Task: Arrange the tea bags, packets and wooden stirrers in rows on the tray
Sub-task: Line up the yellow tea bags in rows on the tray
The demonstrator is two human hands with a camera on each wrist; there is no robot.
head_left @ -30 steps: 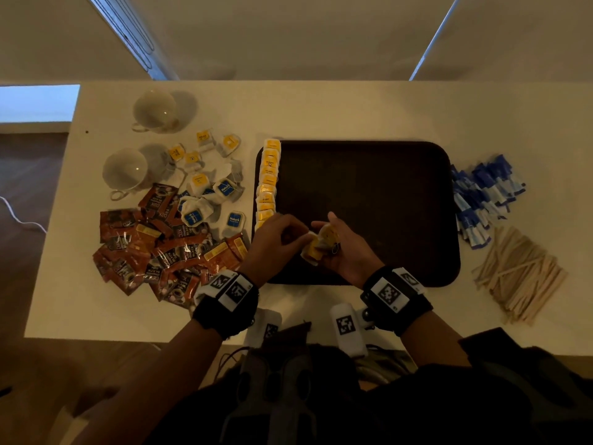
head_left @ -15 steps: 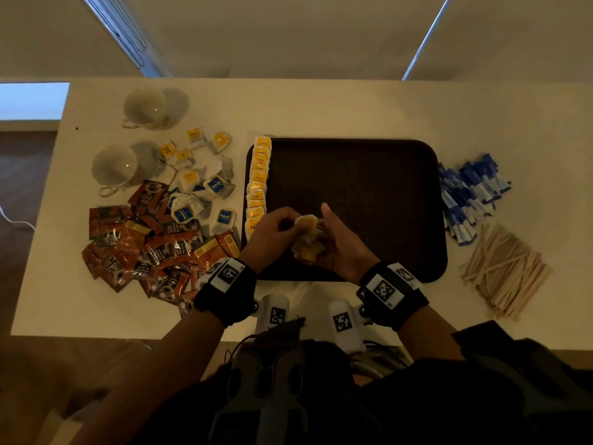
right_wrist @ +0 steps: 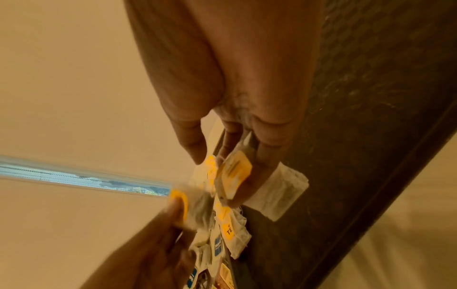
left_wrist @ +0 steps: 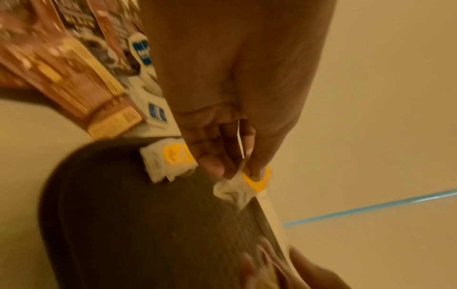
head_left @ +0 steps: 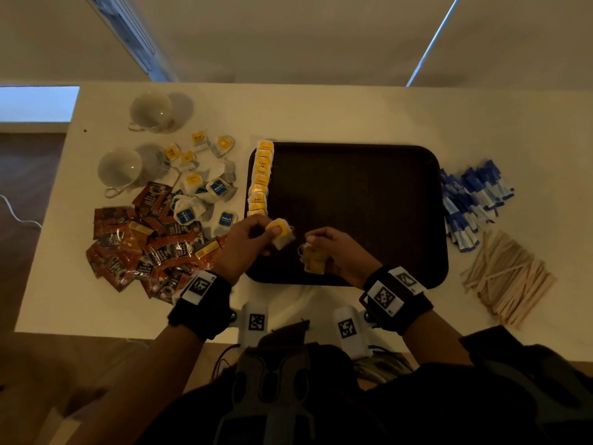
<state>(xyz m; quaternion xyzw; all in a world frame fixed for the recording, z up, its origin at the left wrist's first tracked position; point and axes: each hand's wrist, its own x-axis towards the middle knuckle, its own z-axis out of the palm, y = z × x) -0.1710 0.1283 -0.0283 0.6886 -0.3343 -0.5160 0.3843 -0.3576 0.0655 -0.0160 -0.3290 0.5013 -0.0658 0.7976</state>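
A dark brown tray (head_left: 369, 175) lies in the middle of the white table. A row of yellow-tagged tea bags (head_left: 261, 178) runs along its left edge. My left hand (head_left: 247, 242) pinches one yellow-tagged tea bag (head_left: 279, 232) (left_wrist: 243, 181) over the tray's near left corner, just below the row's end. My right hand (head_left: 333, 248) holds a small bunch of yellow-tagged tea bags (head_left: 313, 260) (right_wrist: 232, 174) above the tray's front part. Both hands are apart, a short gap between them.
Left of the tray lie loose yellow and blue-tagged tea bags (head_left: 205, 187), a heap of red-brown packets (head_left: 144, 245) and two white cups (head_left: 120, 167). Right of it are blue sachets (head_left: 471, 200) and a pile of wooden stirrers (head_left: 507, 277). Table front edge is near my wrists.
My hands were together on the bunch of tea bags. Now the left hand has pulled one tea bag away to the left, toward the row's near end; the right keeps the rest.
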